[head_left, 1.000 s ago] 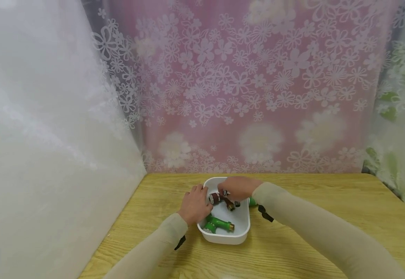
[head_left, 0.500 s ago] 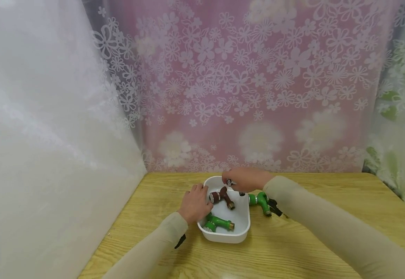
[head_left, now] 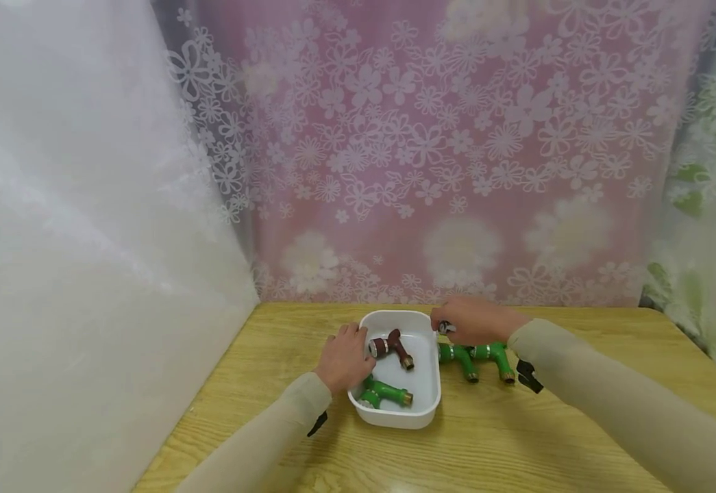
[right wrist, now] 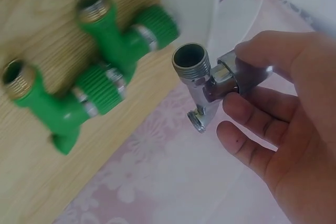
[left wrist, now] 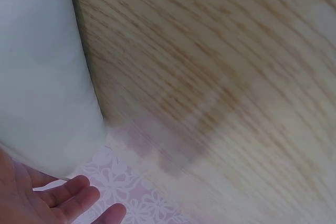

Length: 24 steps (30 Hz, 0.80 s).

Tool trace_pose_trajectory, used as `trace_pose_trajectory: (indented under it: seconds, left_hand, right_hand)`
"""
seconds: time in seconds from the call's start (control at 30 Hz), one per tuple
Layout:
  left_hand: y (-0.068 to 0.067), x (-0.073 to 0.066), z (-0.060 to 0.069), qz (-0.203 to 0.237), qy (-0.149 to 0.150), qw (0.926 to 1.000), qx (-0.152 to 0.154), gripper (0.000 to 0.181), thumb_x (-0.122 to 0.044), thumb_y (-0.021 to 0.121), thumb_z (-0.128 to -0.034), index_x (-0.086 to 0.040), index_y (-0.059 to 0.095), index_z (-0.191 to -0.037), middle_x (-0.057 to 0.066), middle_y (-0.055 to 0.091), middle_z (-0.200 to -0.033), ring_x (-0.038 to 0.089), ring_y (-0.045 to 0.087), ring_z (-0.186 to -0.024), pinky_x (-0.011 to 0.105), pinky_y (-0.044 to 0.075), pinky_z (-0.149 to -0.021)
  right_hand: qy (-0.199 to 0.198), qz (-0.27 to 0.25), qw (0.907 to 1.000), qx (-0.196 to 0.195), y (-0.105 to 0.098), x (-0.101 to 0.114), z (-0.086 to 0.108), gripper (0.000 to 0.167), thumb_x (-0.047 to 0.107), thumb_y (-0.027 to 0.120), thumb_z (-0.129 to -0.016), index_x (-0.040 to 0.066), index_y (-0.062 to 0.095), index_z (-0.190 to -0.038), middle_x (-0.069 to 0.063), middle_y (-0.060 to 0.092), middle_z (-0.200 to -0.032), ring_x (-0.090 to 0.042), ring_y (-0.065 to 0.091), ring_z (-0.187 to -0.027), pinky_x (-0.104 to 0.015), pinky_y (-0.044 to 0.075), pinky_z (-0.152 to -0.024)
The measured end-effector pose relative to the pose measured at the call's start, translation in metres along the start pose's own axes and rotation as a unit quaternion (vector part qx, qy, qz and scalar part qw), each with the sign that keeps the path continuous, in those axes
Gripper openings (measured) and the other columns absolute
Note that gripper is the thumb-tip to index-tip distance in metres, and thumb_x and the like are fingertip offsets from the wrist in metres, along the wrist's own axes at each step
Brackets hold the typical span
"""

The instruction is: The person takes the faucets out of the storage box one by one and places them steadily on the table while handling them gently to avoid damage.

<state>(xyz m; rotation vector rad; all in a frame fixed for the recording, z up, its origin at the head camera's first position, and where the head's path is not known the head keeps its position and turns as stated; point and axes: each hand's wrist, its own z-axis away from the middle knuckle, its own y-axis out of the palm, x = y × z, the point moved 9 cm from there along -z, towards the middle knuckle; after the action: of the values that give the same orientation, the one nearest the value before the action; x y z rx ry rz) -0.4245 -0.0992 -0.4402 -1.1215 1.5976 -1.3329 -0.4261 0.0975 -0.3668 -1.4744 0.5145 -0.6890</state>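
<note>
Head view: white tray [head_left: 394,421], on the desk [head_left: 259,418], near its far edge, left of middle. Left hand [head_left: 343,359] rests at the tray's left rim. Inside: one brown valve [head_left: 394,347]; one green valve [head_left: 391,392], towards the near left corner. Right of the tray, on the desk: two green valves [head_left: 498,356], close together. Right hand [head_left: 475,320] holds a chrome valve [head_left: 447,328] near the tray's far right corner.

Left wrist view: left hand's fingers loosely parted.

Right wrist view: chrome valve pinched between thumb and fingers, threaded mouth exposed.
</note>
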Motion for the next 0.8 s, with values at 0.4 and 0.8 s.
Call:
trace_pose_trajectory:
  seconds: [0.4,0.8]
  left_hand:
    - [-0.007,-0.003,0.002,0.000,0.014,0.9996,-0.023,0.056,-0.038,0.056,-0.0966,-0.005,0.051,-0.142,0.013,0.054,-0.136,0.029,0.052,-0.126,0.052,0.050,-0.093]
    - [-0.006,-0.003,0.002,-0.005,0.015,0.9994,-0.029,0.055,-0.039,0.057,-0.0962,-0.006,0.052,-0.140,0.013,0.055,-0.135,0.028,0.053,-0.123,0.050,0.051,-0.090]
  right_hand:
    - [-0.006,-0.003,1.0000,0.000,0.007,-0.030,0.037,0.020,0.004,0.071,-0.089,0.021,0.072,-0.100,0.003,0.070,-0.096,-0.008,0.061,-0.080,-0.031,0.052,-0.069]
    - [0.020,-0.008,0.9997,0.010,0.028,-0.069,0.065,0.019,0.003,0.072,-0.088,0.016,0.075,-0.102,0.003,0.071,-0.097,-0.008,0.062,-0.080,-0.032,0.052,-0.067]
